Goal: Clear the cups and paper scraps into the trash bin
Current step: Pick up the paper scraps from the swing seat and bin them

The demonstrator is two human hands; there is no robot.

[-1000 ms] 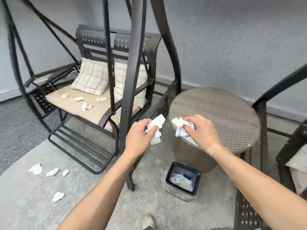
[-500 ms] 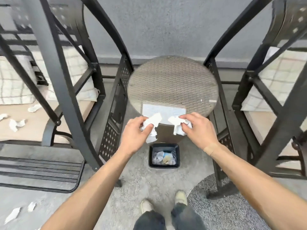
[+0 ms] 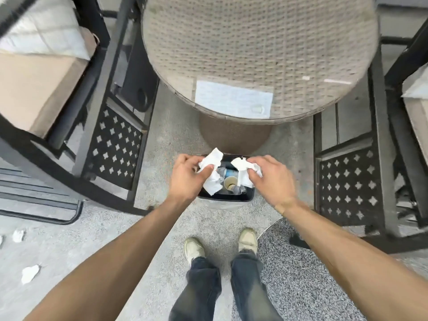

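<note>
A small black trash bin (image 3: 225,197) stands on the floor just in front of the wicker table's base. Inside it lie a paper cup (image 3: 230,183) and other crumpled waste. My left hand (image 3: 186,178) grips a bunch of white paper scraps (image 3: 212,172) over the bin's left side. My right hand (image 3: 272,179) grips another white paper scrap (image 3: 242,169) over the bin's right side. Both hands hover directly above the bin's opening. More white scraps (image 3: 29,273) lie on the floor at the lower left.
A round wicker table (image 3: 259,49) with a white sheet (image 3: 232,99) under its glass looms above the bin. Black metal swing frames (image 3: 115,149) with cushions flank both sides. My shoes (image 3: 194,247) stand behind the bin; a speckled rug (image 3: 298,274) lies to the right.
My view has tilted down and closer to the bin. Both hands, still holding their paper scraps, have dropped from table height to just above the bin's opening.
</note>
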